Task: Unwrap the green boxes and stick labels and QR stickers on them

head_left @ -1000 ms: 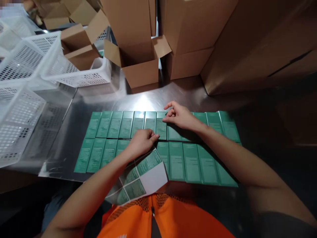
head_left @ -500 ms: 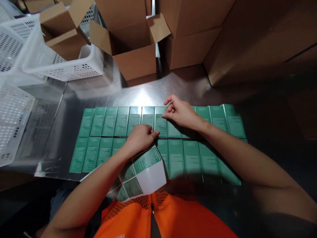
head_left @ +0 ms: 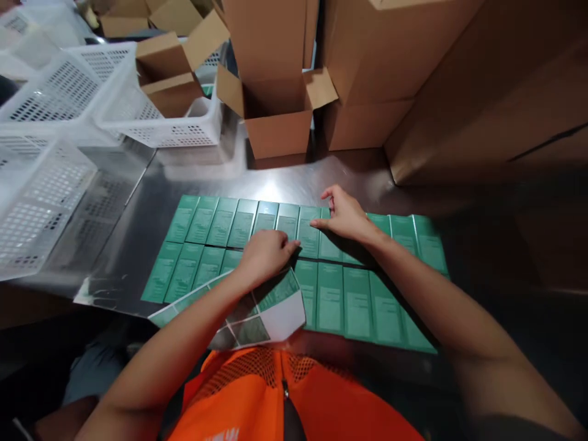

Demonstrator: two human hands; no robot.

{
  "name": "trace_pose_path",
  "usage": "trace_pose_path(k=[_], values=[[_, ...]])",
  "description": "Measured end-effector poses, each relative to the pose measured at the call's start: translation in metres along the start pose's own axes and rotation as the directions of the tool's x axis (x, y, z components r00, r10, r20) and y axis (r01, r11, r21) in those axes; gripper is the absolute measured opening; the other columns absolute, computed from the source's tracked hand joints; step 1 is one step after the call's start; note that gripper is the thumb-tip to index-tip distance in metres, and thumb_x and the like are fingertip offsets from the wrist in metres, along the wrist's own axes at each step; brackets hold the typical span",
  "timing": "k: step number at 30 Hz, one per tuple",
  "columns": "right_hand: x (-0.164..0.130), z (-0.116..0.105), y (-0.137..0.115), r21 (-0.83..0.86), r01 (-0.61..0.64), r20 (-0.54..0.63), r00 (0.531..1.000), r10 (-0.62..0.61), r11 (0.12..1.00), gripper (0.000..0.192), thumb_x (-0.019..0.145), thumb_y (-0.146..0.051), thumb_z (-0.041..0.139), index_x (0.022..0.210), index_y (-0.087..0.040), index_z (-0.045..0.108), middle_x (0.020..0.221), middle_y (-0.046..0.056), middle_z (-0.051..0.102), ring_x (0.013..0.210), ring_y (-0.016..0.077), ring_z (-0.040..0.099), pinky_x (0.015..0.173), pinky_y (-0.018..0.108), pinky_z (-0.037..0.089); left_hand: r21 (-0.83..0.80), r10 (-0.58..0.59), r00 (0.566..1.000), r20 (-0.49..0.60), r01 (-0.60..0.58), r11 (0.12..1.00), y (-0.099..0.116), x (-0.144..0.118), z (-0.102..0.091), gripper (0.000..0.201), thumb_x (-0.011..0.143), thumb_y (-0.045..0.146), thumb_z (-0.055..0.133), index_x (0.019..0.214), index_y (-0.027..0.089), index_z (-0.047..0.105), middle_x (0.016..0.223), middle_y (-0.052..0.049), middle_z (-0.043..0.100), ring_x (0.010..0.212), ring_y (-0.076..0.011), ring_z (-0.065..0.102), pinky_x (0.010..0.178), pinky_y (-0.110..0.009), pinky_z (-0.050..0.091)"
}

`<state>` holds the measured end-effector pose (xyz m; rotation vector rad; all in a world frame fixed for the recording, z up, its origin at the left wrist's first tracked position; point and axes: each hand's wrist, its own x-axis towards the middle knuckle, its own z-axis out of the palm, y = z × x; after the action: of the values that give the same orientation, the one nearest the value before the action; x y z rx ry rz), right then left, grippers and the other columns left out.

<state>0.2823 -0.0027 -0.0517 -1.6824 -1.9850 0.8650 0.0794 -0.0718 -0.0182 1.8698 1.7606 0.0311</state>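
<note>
Label sheet [head_left: 271,312] seemingly under left hand [head_left: 266,254]

A steel table [head_left: 349,174] gleams under overhead light. Cardboard boxes [head_left: 367,55] crowd its far edge. White perforated baskets [head_left: 55,98] stand left.

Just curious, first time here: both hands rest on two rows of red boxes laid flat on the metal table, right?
Not quite: the boxes are green, not red. The head view shows both the left hand and right hand on those two rows on the metal table.
</note>
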Motion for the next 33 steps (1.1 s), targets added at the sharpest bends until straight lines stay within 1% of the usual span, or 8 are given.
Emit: trace_pose_path(k=[5, 10, 13, 16, 18, 22, 27, 33], values=[[-0.044, 0.005, -0.033, 0.373, 0.082, 0.176, 0.972, -0.158, 0.924, 0.047, 0.078, -0.046, 0.069, 0.113, -0.024, 0.049, 0.1, 0.004, 0.06, 0.081, 0.0185, 0.059, 0.07, 0.033, 0.05, -0.244, -0.102, 0.835, -0.54, -0.039, 0.969, -0.016, -0.022, -0.023, 0.043, 0.094, 0.048, 0.05, 0.063, 0.019, 0.059, 0.053, 0.001, 0.05, 0.053, -0.0144, 0.043, 0.056, -0.029, 0.025], [-0.099, 0.031, -0.075, 0.57, 0.135, 0.048, 0.979, -0.197, 0.81, 0.05, 0.07, -0.034, 0.083, 0.11, -0.025, 0.054, 0.095, 0.001, 0.066, 0.087, 0.018, 0.064, 0.079, 0.034, 0.052, -0.408, -0.169, 0.688, -0.705, -0.199, 0.891, -0.019, -0.04, -0.032, 0.042, 0.093, 0.049, 0.052, 0.065, 0.019, 0.059, 0.055, 0.002, 0.052, 0.054, -0.012, 0.044, 0.056, -0.026, 0.032], [-0.11, 0.041, -0.083, 0.622, 0.111, -0.046, 0.993, -0.105, 0.775, 0.035, 0.074, -0.027, 0.078, 0.104, -0.024, 0.059, 0.083, -0.002, 0.067, 0.078, 0.0161, 0.065, 0.075, 0.032, 0.053, -0.531, -0.194, 0.772, -0.605, -0.209, 0.821, -0.024, -0.057, -0.036, 0.037, 0.092, 0.051, 0.052, 0.079, 0.019, 0.066, 0.052, 0.004, 0.046, 0.05, -0.0113, 0.04, 0.052, -0.025, 0.031], [-0.117, 0.043, -0.084, 0.654, 0.1, -0.089, 0.995, -0.056, 0.75, 0.03, 0.076, -0.028, 0.078, 0.101, -0.024, 0.061, 0.097, 0.001, 0.068, 0.075, 0.0146, 0.067, 0.069, 0.029, 0.055, -0.723, -0.089, 0.94, -0.329, -0.191, 0.664, -0.038, -0.075, -0.043, 0.039, 0.078, 0.046, 0.073, 0.106, 0.02, 0.067, 0.055, 0.007, 0.048, 0.051, -0.0107, 0.044, 0.052, -0.023, 0.034], [-0.123, 0.043, -0.085, 0.639, 0.141, -0.168, 0.985, -0.042, 0.756, 0.029, 0.075, -0.03, 0.08, 0.098, -0.025, 0.063, 0.106, 0.002, 0.066, 0.075, 0.0144, 0.067, 0.066, 0.029, 0.056, -0.819, 0.026, 0.989, -0.149, -0.138, 0.557, -0.049, -0.084, -0.047, 0.044, 0.067, 0.038, 0.083, 0.105, 0.02, 0.068, 0.066, 0.004, 0.06, 0.061, -0.0124, 0.054, 0.059, -0.024, 0.042], [-0.135, 0.046, -0.093, 0.564, 0.248, -0.312, 0.947, -0.075, 0.787, 0.024, 0.078, -0.032, 0.08, 0.097, -0.026, 0.066, 0.091, 0.0, 0.068, 0.08, 0.0167, 0.067, 0.075, 0.031, 0.058, -0.887, 0.069, 0.997, -0.041, -0.068, 0.456, -0.06, -0.097, -0.05, 0.028, 0.066, 0.031, 0.083, 0.07, 0.017, 0.059, 0.066, 0.002, 0.063, 0.061, -0.0112, 0.056, 0.059, -0.023, 0.044], [-0.147, 0.053, -0.105, 0.562, 0.249, -0.247, 0.961, -0.127, 0.789, 0.031, 0.077, -0.037, 0.08, 0.105, -0.03, 0.068, 0.104, 0.001, 0.073, 0.094, 0.0221, 0.069, 0.088, 0.038, 0.056, -0.947, 0.154, 0.988, 0.003, -0.047, 0.318, -0.06, -0.111, -0.049, 0.033, 0.071, 0.029, 0.08, 0.07, 0.018, 0.049, 0.072, 0.0, 0.066, 0.063, -0.0115, 0.057, 0.06, -0.023, 0.043], [-0.149, 0.073, -0.113, 0.498, 0.236, -0.295, 0.951, -0.093, 0.834, 0.018, 0.078, -0.043, 0.076, 0.091, -0.03, 0.073, 0.086, 0.004, 0.075, 0.075, 0.0278, 0.07, 0.067, 0.043, 0.059, -0.908, 0.142, 0.983, -0.12, -0.166, 0.384, -0.072, -0.126, -0.048, 0.03, 0.075, 0.036, 0.076, 0.071, 0.017, 0.054, 0.071, -0.001, 0.062, 0.063, -0.0119, 0.054, 0.06, -0.024, 0.04]])
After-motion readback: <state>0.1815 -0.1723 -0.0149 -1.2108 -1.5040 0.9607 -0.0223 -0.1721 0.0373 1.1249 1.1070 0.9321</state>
